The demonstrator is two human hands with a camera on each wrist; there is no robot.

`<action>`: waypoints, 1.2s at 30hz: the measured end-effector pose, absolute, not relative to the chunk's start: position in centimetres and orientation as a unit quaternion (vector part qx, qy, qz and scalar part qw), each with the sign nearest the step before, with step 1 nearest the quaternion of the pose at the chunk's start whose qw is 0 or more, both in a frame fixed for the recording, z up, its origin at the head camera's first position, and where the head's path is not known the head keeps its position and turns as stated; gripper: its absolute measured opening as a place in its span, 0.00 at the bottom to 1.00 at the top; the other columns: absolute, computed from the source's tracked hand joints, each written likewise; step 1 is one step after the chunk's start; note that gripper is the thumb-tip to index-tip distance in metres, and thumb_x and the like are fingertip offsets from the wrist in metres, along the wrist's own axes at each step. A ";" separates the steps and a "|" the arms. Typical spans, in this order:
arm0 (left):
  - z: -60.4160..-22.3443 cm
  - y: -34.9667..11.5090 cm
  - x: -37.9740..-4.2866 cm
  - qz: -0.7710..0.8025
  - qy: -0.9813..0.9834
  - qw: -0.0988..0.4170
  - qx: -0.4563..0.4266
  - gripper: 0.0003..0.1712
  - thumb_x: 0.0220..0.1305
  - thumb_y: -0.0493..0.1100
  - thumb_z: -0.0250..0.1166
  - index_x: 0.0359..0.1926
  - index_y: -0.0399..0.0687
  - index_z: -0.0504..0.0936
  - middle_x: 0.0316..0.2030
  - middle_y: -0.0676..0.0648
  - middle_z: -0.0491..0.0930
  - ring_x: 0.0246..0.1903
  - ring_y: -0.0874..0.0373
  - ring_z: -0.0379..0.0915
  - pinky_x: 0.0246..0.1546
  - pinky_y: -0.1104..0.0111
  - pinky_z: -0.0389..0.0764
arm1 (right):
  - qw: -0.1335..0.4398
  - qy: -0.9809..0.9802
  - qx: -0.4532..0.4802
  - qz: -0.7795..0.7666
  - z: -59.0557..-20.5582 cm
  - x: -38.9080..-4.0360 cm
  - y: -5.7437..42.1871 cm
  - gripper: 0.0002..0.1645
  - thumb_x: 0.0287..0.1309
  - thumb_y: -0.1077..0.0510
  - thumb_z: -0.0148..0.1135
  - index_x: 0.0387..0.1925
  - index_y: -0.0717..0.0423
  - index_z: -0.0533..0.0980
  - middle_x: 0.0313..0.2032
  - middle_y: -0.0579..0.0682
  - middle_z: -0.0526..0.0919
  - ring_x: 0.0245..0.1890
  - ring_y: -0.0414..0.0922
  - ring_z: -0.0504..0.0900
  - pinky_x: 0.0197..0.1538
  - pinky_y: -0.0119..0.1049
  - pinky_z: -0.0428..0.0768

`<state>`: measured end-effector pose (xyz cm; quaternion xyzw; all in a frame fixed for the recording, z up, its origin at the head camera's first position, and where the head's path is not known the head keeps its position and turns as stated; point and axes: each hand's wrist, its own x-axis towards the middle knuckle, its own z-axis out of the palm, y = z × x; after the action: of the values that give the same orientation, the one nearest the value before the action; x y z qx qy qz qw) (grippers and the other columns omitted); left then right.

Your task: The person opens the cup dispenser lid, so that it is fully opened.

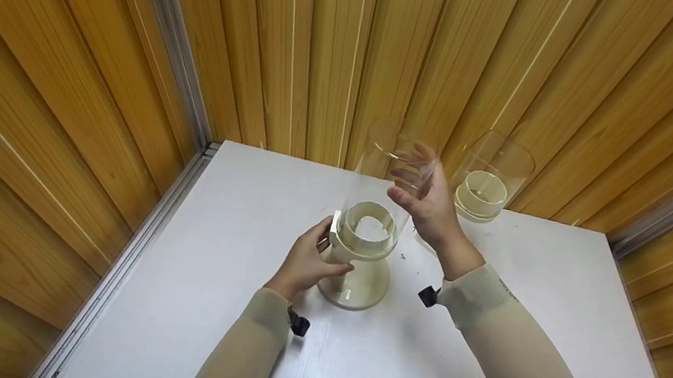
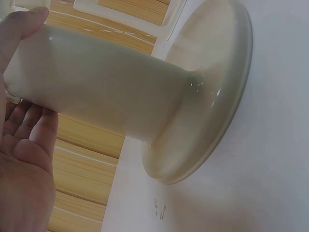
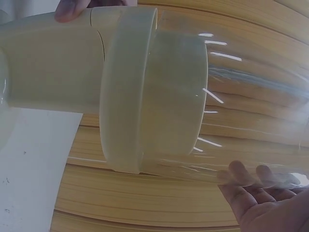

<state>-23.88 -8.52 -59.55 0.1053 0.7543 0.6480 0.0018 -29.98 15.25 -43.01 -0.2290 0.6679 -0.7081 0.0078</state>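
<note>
A cream pedestal stand (image 1: 357,288) with a round foot and a thick column rises from the white table. My left hand (image 1: 306,261) grips its column below the collar, thumb on one side and fingers on the other; the left wrist view shows this column (image 2: 111,87) up close. A clear cylinder (image 1: 370,171) stands upright around the raised ring (image 3: 174,92) on top of the stand. My right hand (image 1: 432,209) holds the cylinder's right side, thumb in front and fingers behind. Through the clear wall, the right wrist view shows several fingertips (image 3: 239,174) against it.
Behind my right hand is a second cream stand (image 1: 480,196) with a clear container (image 1: 499,150) on top. Wood-patterned walls (image 1: 326,55) enclose the white table (image 1: 159,295) at the back and sides. A metal rail (image 1: 139,223) runs along the left edge.
</note>
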 end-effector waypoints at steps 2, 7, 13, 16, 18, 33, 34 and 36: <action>-59.6 -8.5 -23.9 0.651 0.752 0.002 0.107 0.65 0.55 0.36 0.90 0.88 0.50 0.64 0.82 0.47 0.73 0.84 0.48 0.68 0.86 0.62 0.69 | 0.006 0.666 -0.232 -0.709 -43.0 -29.9 15.2 0.62 0.57 0.59 0.79 0.86 0.56 0.55 0.79 0.68 0.70 0.77 0.74 0.72 0.85 0.67 0.71; -59.7 -8.6 -23.9 0.651 0.752 0.005 0.105 0.65 0.55 0.36 0.90 0.89 0.50 0.63 0.83 0.48 0.71 0.85 0.48 0.67 0.87 0.62 0.69 | 0.001 0.667 -0.241 -0.705 -42.9 -29.4 15.2 0.67 0.55 0.58 0.84 0.87 0.55 0.54 0.79 0.64 0.73 0.78 0.72 0.74 0.86 0.72 0.67; -59.9 -8.8 -24.0 0.652 0.750 -0.002 0.109 0.64 0.55 0.35 0.90 0.88 0.51 0.65 0.82 0.48 0.73 0.84 0.47 0.69 0.87 0.59 0.69 | -0.022 0.675 -0.260 -0.690 -42.7 -29.1 15.2 0.70 0.52 0.47 0.91 0.87 0.53 0.56 0.78 0.58 0.75 0.75 0.62 0.80 0.85 0.71 0.70; -59.9 -8.9 -24.0 0.651 0.751 -0.002 0.111 0.64 0.55 0.35 0.90 0.88 0.51 0.65 0.82 0.49 0.74 0.83 0.49 0.69 0.87 0.61 0.70 | -0.033 0.683 -0.265 -0.680 -42.5 -29.1 15.2 0.67 0.53 0.51 0.88 0.86 0.53 0.58 0.78 0.58 0.76 0.74 0.59 0.80 0.84 0.69 0.71; -59.9 -9.0 -24.1 0.649 0.752 -0.001 0.111 0.65 0.55 0.35 0.90 0.89 0.50 0.64 0.82 0.49 0.73 0.84 0.49 0.69 0.87 0.62 0.70 | -0.040 0.688 -0.264 -0.675 -42.3 -29.0 15.3 0.66 0.53 0.53 0.87 0.86 0.53 0.59 0.78 0.58 0.76 0.74 0.57 0.81 0.84 0.68 0.72; -59.9 -9.0 -23.9 0.638 0.764 0.006 0.096 0.67 0.56 0.37 0.89 0.90 0.52 0.61 0.85 0.48 0.69 0.86 0.47 0.66 0.87 0.57 0.70 | -0.063 0.647 -0.258 -0.714 -40.6 -28.8 16.9 0.62 0.51 0.58 0.88 0.83 0.49 0.63 0.75 0.52 0.79 0.68 0.47 0.86 0.76 0.42 0.82; -59.9 -9.0 -23.9 0.640 0.763 0.005 0.097 0.66 0.56 0.37 0.89 0.90 0.51 0.61 0.85 0.47 0.69 0.85 0.46 0.67 0.87 0.57 0.70 | -0.065 0.646 -0.257 -0.715 -40.6 -28.8 17.1 0.62 0.51 0.58 0.88 0.83 0.48 0.63 0.74 0.52 0.79 0.68 0.48 0.86 0.76 0.41 0.82; -59.9 -9.0 -24.0 0.640 0.763 0.005 0.095 0.66 0.56 0.36 0.89 0.90 0.51 0.61 0.85 0.47 0.70 0.85 0.47 0.67 0.87 0.58 0.70 | -0.067 0.642 -0.256 -0.720 -40.4 -28.8 17.3 0.61 0.50 0.60 0.87 0.82 0.47 0.63 0.74 0.51 0.79 0.68 0.49 0.85 0.77 0.42 0.82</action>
<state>-23.97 -9.02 -59.93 0.0951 0.7628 0.6395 0.0052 -28.79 17.35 -40.40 -0.2557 0.6415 -0.7201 -0.0672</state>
